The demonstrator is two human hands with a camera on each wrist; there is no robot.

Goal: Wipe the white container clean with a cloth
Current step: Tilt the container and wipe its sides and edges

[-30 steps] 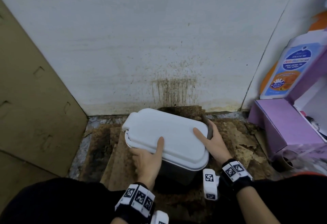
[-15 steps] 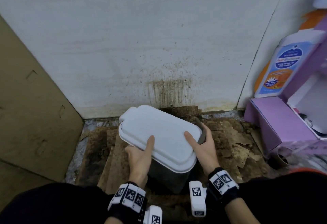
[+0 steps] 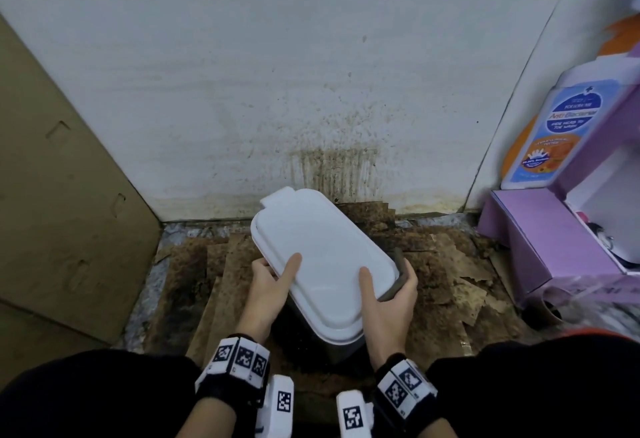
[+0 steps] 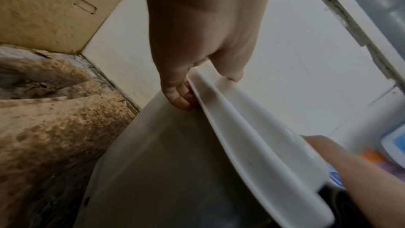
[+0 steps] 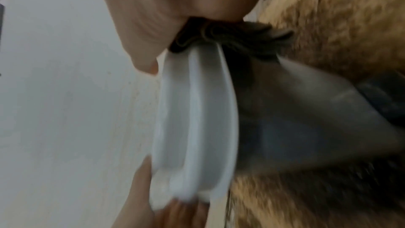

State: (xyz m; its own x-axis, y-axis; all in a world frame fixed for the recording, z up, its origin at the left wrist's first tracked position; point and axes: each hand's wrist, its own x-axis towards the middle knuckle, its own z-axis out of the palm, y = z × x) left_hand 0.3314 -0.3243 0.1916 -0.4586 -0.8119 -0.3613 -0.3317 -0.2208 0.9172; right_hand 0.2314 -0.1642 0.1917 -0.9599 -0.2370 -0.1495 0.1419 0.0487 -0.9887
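Change: the white container (image 3: 322,264) is swinging round and nearer the person since a second ago.
Left hand (image 3: 268,290): gripping the lid edge.
Right hand (image 3: 388,302): pinching the dark cloth (image 3: 398,275) against the rim.
Meaning: repositioning, likely before wiping resumes.

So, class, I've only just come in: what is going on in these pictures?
A person is gripping a white container with both hands, in a grimy corner over stained cardboard. The left hand holds the lid's edge, thumb on top and fingers curled under the rim. The right hand holds the opposite side, with a dark cloth bunched between it and the container. A purple box stands to the right.
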